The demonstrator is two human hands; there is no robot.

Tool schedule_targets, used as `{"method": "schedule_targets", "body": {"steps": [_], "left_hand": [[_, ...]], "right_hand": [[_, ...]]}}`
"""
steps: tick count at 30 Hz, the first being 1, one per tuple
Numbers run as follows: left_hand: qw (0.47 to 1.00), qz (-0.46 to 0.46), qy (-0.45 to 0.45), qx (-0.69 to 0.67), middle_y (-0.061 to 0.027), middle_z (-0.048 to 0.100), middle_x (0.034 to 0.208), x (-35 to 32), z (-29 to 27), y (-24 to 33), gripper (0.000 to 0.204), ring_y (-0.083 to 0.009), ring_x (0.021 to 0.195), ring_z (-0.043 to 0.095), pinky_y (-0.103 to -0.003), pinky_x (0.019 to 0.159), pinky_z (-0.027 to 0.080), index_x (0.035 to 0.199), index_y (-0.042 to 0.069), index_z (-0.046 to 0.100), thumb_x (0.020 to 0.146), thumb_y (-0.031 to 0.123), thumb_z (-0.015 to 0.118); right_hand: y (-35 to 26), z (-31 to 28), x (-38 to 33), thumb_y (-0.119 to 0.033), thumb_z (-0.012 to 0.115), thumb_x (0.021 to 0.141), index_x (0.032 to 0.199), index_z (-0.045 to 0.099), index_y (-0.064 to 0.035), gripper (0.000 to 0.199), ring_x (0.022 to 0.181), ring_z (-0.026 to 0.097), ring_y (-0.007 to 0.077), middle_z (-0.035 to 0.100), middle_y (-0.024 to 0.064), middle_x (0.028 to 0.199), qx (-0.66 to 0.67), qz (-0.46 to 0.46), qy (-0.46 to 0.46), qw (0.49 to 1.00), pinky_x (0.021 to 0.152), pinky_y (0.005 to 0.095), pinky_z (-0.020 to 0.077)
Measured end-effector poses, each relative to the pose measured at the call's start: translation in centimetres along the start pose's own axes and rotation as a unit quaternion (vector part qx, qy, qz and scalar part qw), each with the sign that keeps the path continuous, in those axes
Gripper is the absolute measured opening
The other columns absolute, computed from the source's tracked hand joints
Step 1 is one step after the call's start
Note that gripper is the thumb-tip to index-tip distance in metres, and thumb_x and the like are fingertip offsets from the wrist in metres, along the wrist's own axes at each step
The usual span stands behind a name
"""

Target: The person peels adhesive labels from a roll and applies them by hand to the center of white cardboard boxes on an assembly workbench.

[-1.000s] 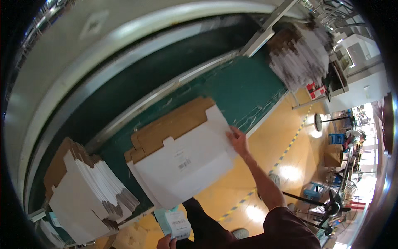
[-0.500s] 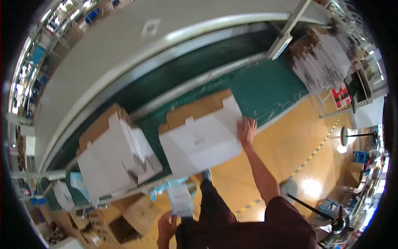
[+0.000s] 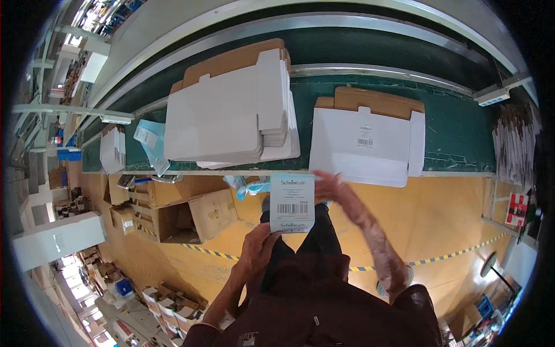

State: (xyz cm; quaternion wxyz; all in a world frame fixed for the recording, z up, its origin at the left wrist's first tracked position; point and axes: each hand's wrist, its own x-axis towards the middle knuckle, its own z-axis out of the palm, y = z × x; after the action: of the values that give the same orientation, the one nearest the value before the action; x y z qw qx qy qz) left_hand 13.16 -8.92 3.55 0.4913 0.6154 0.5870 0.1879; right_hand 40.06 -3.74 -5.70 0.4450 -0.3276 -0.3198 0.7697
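— Two hands, one label: how does it sit right now?

— The left hand (image 3: pixel 258 250) pinches the lower edge of the white barcode label (image 3: pixel 292 203), its grip closed on it, holding it up in front of the body just below the worktop (image 3: pixel 462 139) edge. The right hand (image 3: pixel 332 186) is blurred beside the label's upper right corner; whether its fingers are open or closed, I cannot tell.

— And the flat white carton (image 3: pixel 361 144)?

— Lying alone on the green worktop, just beyond the right hand, beside the stack of flat cartons (image 3: pixel 231 113).

— Any advice?

— I'd steady the label with both hands and keep it flat and square, thumbs off the barcode.
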Motion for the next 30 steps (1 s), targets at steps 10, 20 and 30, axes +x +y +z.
{"method": "schedule_targets", "body": {"steps": [10, 20, 30], "left_hand": [[0.980, 0.094, 0.060, -0.162, -0.0147, 0.067, 0.116, 2.7, -9.0, -3.6, 0.049, -0.0245, 0.108, 0.064, -0.039, 0.092, 0.050, 0.130, 0.000, 0.057, 0.086, 0.017, 0.074], [0.977, 0.046, 0.065, -0.199, -0.0038, 0.062, 0.069, 7.8, -17.9, -8.0, 0.011, -0.0051, 0.061, 0.049, -0.025, 0.054, 0.042, 0.099, -0.002, 0.068, 0.096, 0.008, 0.064], [0.989, -0.008, 0.025, -0.147, -0.0149, 0.069, 0.075, 10.2, -20.9, -12.4, 0.018, -0.0109, 0.060, 0.056, -0.028, 0.055, 0.047, 0.095, 0.000, 0.069, 0.091, 0.018, 0.073]], "right_hand": [[-2.2, 15.3, 4.6, -0.010, 0.070, 0.094, 0.124, 0.058, -0.0020, 0.033, 0.104, 0.064, 0.0143, 0.068, 0.0095, 0.111, -0.170, -0.009, 0.076, 0.983, 0.087, 0.0324, 0.0557], [-0.4, 23.3, 13.0, -0.005, 0.079, 0.082, 0.114, 0.067, -0.0029, 0.035, 0.089, 0.069, 0.0243, 0.070, 0.0133, 0.100, -0.517, -0.162, 0.126, 0.831, 0.076, 0.0325, 0.0566], [1.6, 26.4, 19.1, 0.005, 0.078, 0.078, 0.094, 0.073, -0.0008, 0.018, 0.079, 0.063, 0.0175, 0.065, 0.0082, 0.088, -0.469, -0.139, 0.208, 0.847, 0.070, 0.0287, 0.0516]]}}
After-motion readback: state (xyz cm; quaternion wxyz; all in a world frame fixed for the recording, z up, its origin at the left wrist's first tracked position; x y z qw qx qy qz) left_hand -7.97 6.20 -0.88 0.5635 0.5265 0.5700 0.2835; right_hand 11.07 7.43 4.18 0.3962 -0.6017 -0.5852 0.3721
